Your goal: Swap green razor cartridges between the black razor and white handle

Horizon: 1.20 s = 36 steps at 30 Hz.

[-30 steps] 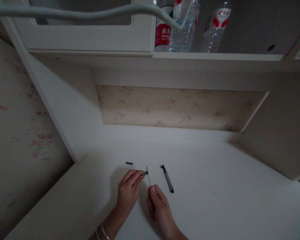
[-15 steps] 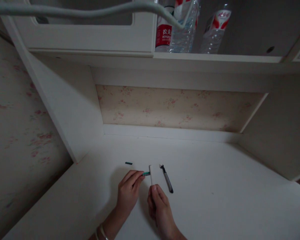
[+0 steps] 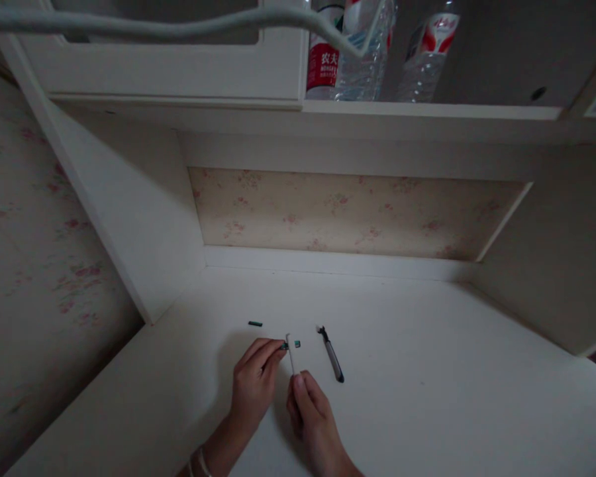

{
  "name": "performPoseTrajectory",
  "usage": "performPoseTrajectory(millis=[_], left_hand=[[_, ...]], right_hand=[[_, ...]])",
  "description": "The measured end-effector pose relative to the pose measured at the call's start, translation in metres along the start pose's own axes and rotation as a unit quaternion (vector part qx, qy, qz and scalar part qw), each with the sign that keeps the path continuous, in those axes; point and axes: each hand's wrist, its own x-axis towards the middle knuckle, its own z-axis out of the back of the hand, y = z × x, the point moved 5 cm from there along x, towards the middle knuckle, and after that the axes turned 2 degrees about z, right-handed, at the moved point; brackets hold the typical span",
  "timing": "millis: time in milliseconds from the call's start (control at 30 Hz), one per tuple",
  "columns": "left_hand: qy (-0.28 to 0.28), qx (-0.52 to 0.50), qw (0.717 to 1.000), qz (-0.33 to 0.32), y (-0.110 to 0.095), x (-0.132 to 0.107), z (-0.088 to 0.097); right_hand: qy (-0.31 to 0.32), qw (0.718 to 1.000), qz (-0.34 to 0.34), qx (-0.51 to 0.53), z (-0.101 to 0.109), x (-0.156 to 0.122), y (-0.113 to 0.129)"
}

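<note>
My left hand point(image 3: 255, 374) is closed in a pinch on a small green and dark strip point(image 3: 284, 346), whose end pokes out past the fingertips. My right hand point(image 3: 312, 407) grips a thin, pale, stick-like tool point(image 3: 291, 358) that points away from me, with a small bend at its tip. The tool crosses right at the end of the strip. Just to its right, a small green piece point(image 3: 297, 344) lies apart on the white desk point(image 3: 402, 331). Fingers hide the lower part of the tool.
A dark green strip point(image 3: 255, 324) lies beyond my left hand. Right of my hands is a grey and black pen-shaped tool point(image 3: 332, 355). Plastic bottles point(image 3: 322, 63) stand on the shelf above, and a pale cable-like bar point(image 3: 179, 26) crosses in front of it.
My right hand has shifted left with the pale tool, which has moved from the strip's far end toward my left fingertips. A small green piece now shows separately to its right.
</note>
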Motion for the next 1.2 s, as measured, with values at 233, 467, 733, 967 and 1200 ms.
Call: performPoseTrajectory(millis=[233, 467, 733, 967, 1200], left_hand=[[-0.011, -0.008, 1.000, 0.005, 0.001, 0.000, 0.001], [-0.015, -0.010, 1.000, 0.012, 0.003, 0.000, 0.003], [-0.033, -0.024, 0.998, 0.045, 0.005, 0.004, 0.006], [-0.046, -0.010, 0.998, 0.042, 0.006, 0.002, 0.007], [-0.054, 0.005, 0.998, 0.035, 0.005, 0.003, 0.008]], right_hand=[[-0.042, 0.998, -0.008, 0.053, 0.004, 0.003, 0.011], [-0.041, 0.998, -0.027, 0.047, 0.005, 0.002, 0.012], [0.041, 0.998, 0.003, -0.040, 0.001, -0.003, 0.005], [0.041, 0.996, 0.023, -0.074, 0.002, -0.002, 0.007], [0.052, 0.997, 0.010, -0.057, 0.000, -0.002, 0.004]])
